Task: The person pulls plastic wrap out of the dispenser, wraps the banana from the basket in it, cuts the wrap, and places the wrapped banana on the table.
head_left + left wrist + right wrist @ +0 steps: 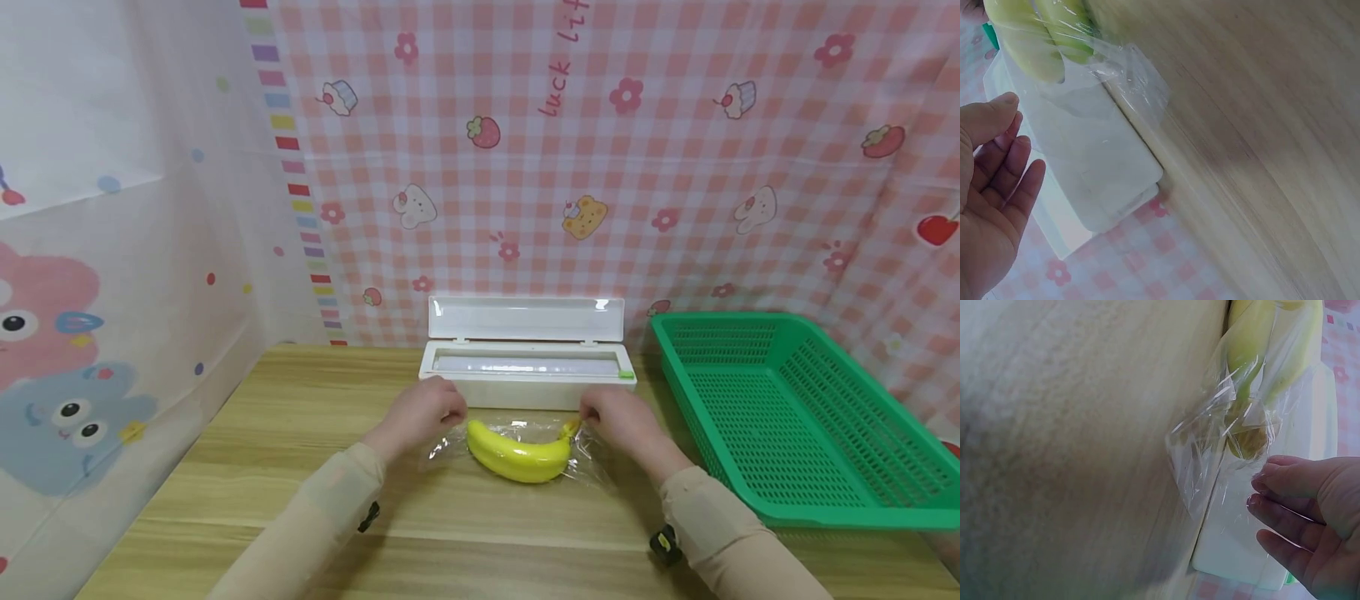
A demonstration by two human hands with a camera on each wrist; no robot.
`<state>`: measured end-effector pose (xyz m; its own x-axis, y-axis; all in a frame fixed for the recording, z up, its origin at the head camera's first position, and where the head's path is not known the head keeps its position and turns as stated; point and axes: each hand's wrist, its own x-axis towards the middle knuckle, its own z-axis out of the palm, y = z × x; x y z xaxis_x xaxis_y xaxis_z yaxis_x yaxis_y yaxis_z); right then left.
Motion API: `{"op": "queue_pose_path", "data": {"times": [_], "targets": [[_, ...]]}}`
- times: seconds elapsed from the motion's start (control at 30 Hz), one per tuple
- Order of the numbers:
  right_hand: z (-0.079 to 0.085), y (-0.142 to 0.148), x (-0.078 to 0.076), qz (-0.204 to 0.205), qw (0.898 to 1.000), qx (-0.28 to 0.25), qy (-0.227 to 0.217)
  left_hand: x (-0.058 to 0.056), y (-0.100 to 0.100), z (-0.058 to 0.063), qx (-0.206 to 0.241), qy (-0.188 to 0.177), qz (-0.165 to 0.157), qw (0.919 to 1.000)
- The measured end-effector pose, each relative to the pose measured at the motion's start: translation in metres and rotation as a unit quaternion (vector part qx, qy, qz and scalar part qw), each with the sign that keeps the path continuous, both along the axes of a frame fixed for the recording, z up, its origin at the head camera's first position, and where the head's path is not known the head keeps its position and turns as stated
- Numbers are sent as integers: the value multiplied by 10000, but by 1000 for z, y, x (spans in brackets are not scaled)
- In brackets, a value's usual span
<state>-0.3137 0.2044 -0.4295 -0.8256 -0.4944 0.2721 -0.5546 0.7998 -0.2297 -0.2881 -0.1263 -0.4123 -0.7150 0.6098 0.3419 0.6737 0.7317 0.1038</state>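
Observation:
A yellow banana lies on a sheet of clear cling film on the wooden table, its stem to the right. At the film's far left corner, my left hand pinches the edge between thumb and index finger, the other fingers loosely bent. My right hand pinches the far right edge near the stem with thumb and index finger. Directly behind stands a white cling film dispenser, its lid raised, with a roll inside. The film looks crinkled at both ends.
A green plastic basket stands at the right, close to my right forearm. Pink checked cloth hangs behind the table, and a white printed cloth at the left. A small green piece sits on the dispenser's right end.

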Motion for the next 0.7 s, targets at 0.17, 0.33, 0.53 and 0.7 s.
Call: {"op": "queue_pose_path", "data": {"times": [0.17, 0.33, 0.53, 0.7], "targets": [[-1, 0, 0, 60, 9995, 268, 126, 2, -1, 0, -149, 192, -248, 9994], [-2, -2, 0, 153, 9977, 558, 360, 2, 0, -2, -337, 414, -482, 9974], [-4, -5, 1, 258, 9950, 776, 579, 1, 2, -4, -605, 606, -624, 9944], [-4, -6, 3, 304, 9944, 784, 645, 1, 2, -5, -697, 677, -675, 9930]]}}
